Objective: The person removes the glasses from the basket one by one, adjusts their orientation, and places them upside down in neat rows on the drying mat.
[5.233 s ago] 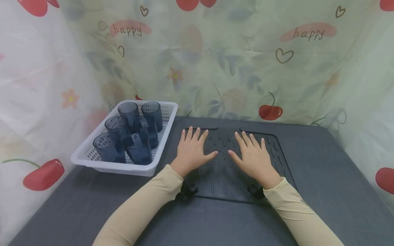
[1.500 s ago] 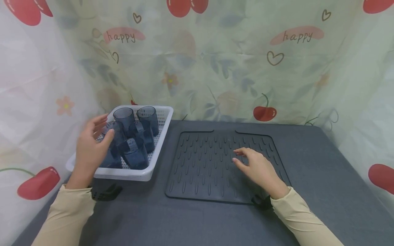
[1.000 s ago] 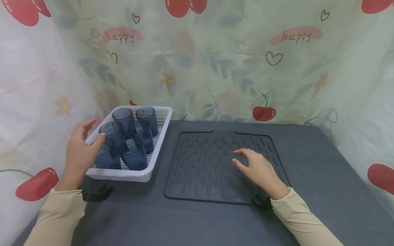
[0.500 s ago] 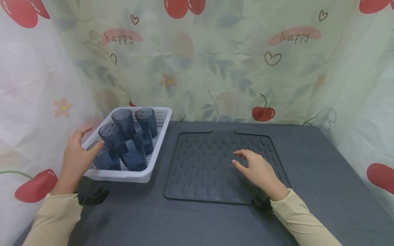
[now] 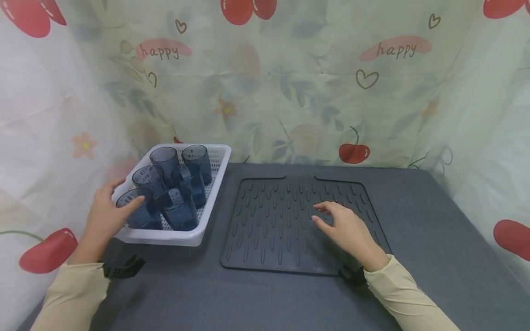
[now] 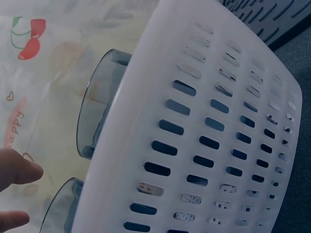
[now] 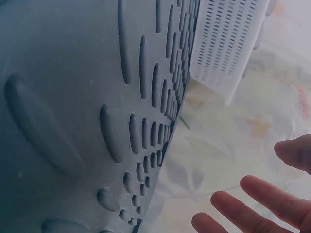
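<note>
Several dark blue clear glasses stand in a white perforated basket (image 5: pixel 174 237). My left hand (image 5: pixel 101 218) is at the basket's left side, thumb over the rim of the front-left glass (image 5: pixel 145 216), fingers to its left, thumb and fingers apart; contact cannot be told. In the left wrist view, two fingertips (image 6: pixel 22 170) show beside the basket wall (image 6: pixel 121 126), with glass rims (image 6: pixel 99 109) above it. My right hand (image 5: pixel 349 234) hovers over the right part of the black ridged mat (image 5: pixel 269 230), holding nothing, fingers slightly bent. Its spread fingers (image 7: pixel 265 204) show in the right wrist view.
A dark grey cloth (image 5: pixel 198 289) covers the table. The basket stands left of the mat, near the printed curtain (image 5: pixel 265 92) at the back. Black wrist straps (image 5: pixel 124 266) show at both sleeves.
My left hand has gone from above the mat to the basket, and its thumb has lowered over the front-left glass. My right hand's fingers have bent and drawn together. The glasses stay in the basket.
</note>
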A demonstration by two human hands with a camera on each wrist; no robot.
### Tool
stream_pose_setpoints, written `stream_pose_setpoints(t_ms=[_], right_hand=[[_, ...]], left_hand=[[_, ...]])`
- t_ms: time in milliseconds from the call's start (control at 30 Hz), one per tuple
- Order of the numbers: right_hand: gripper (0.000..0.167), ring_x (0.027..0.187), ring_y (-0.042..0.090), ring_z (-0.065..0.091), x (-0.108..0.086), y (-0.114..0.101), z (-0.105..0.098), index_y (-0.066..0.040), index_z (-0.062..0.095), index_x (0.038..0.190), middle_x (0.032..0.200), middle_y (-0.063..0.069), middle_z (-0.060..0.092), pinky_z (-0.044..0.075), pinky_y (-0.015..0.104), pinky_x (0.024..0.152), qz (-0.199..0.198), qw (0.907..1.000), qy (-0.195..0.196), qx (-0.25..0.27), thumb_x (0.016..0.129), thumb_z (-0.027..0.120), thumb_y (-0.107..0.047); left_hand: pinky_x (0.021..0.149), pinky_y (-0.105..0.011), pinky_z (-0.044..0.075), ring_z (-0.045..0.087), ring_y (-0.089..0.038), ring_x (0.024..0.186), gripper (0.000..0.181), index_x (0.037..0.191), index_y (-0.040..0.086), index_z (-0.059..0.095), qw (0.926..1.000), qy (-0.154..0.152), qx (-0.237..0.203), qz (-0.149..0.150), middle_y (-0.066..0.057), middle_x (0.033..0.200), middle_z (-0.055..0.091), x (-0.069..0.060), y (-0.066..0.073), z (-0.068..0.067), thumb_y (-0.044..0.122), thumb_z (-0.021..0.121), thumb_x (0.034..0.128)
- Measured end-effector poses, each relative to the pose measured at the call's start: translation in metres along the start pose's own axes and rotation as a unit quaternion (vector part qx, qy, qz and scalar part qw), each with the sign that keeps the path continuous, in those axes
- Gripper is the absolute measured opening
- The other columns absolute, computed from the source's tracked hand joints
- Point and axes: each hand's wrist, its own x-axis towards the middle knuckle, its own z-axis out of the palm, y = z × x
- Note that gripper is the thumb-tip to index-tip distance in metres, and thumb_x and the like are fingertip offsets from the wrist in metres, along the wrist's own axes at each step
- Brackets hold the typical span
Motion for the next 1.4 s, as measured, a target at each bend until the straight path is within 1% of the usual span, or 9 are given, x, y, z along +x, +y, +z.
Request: stream_pose_setpoints(t_ms=[133,300,500,600,767,1033,1200,1300,1400], right_hand=[[0.041,0.111,0.029,0.062,-0.001,-0.001,0.0,-0.014,0.062,0.127,0.121,0.008,0.065,0.053,0.051,0.083,0.001,1.0,-0.001,0.001,0.093,0.064,-0.037],[0.041,0.111,0.029,0.062,-0.001,-0.001,0.0,-0.015,0.062,0.127,0.121,0.008,0.065,0.053,0.051,0.083,0.001,1.0,-0.002,0.0,0.093,0.063,-0.038],[0.041,0.112,0.029,0.061,-0.001,0.001,-0.001,-0.015,0.061,0.127,0.121,0.007,0.064,0.052,0.051,0.084,0.0,1.0,-0.007,0.005,0.093,0.063,-0.038],[0.041,0.113,0.029,0.061,-0.001,0.002,-0.002,-0.016,0.061,0.128,0.122,0.007,0.064,0.052,0.051,0.084,0.002,0.9999,-0.013,0.011,0.093,0.062,-0.039],[0.041,0.114,0.029,0.06,-0.004,0.007,-0.008,-0.016,0.06,0.129,0.124,0.007,0.063,0.05,0.053,0.087,0.011,0.9993,-0.018,0.032,0.094,0.061,-0.038],[0.038,0.116,0.033,0.059,-0.012,0.03,-0.023,-0.012,0.059,0.129,0.127,0.012,0.062,0.047,0.055,0.093,0.03,0.9984,-0.017,0.044,0.096,0.059,-0.031],[0.042,0.117,0.037,0.057,-0.019,0.048,-0.033,-0.01,0.056,0.132,0.13,0.016,0.059,0.046,0.057,0.093,0.053,0.9972,-0.02,0.05,0.097,0.058,-0.034],[0.045,0.119,0.04,0.055,-0.022,0.058,-0.039,-0.009,0.054,0.134,0.131,0.019,0.057,0.046,0.058,0.092,0.066,0.9962,-0.025,0.051,0.097,0.057,-0.035],[0.046,0.121,0.043,0.052,-0.024,0.066,-0.042,-0.007,0.053,0.135,0.134,0.022,0.054,0.045,0.06,0.092,0.082,0.9952,-0.031,0.044,0.097,0.058,-0.032]], left_hand=[[0.102,-0.072,0.025,0.027,-0.056,0.132,0.078,0.149,-0.005,0.024,0.9999,-0.009,-0.003,-0.005,-0.038,0.146,0.026,-0.001,-0.001,0.0,0.037,0.059,0.0936],[0.101,-0.072,0.028,0.026,-0.057,0.132,0.079,0.15,-0.005,0.022,0.9997,-0.021,-0.007,-0.007,-0.039,0.145,0.025,-0.002,0.0,0.001,0.036,0.06,0.0937],[0.101,-0.071,0.029,0.025,-0.057,0.135,0.083,0.152,-0.003,0.016,0.9988,-0.039,-0.024,-0.014,-0.039,0.149,0.019,0.0,-0.004,0.004,0.036,0.06,0.0936],[0.102,-0.071,0.028,0.023,-0.057,0.136,0.086,0.153,-0.001,0.013,0.9983,-0.045,-0.033,-0.015,-0.037,0.152,0.016,0.001,-0.006,0.005,0.037,0.061,0.093],[0.104,-0.07,0.026,0.022,-0.056,0.136,0.089,0.153,-0.001,0.012,0.9978,-0.049,-0.042,-0.012,-0.037,0.152,0.016,0.002,-0.007,0.007,0.038,0.064,0.0917],[0.104,-0.07,0.025,0.022,-0.056,0.136,0.09,0.153,-0.002,0.01,0.9973,-0.063,-0.037,-0.012,-0.037,0.152,0.016,0.004,-0.009,0.009,0.037,0.064,0.0917],[0.105,-0.07,0.024,0.021,-0.056,0.136,0.091,0.153,-0.003,0.009,0.997,-0.07,-0.031,-0.011,-0.037,0.152,0.016,0.006,-0.011,0.01,0.036,0.064,0.0916],[0.105,-0.071,0.023,0.02,-0.056,0.137,0.092,0.153,-0.003,0.009,0.9968,-0.075,-0.023,-0.016,-0.037,0.152,0.014,0.007,-0.011,0.01,0.037,0.064,0.0917],[0.105,-0.071,0.022,0.019,-0.056,0.137,0.093,0.153,-0.003,0.008,0.9966,-0.078,-0.013,-0.021,-0.037,0.153,0.014,0.008,-0.01,0.01,0.039,0.064,0.0916]])
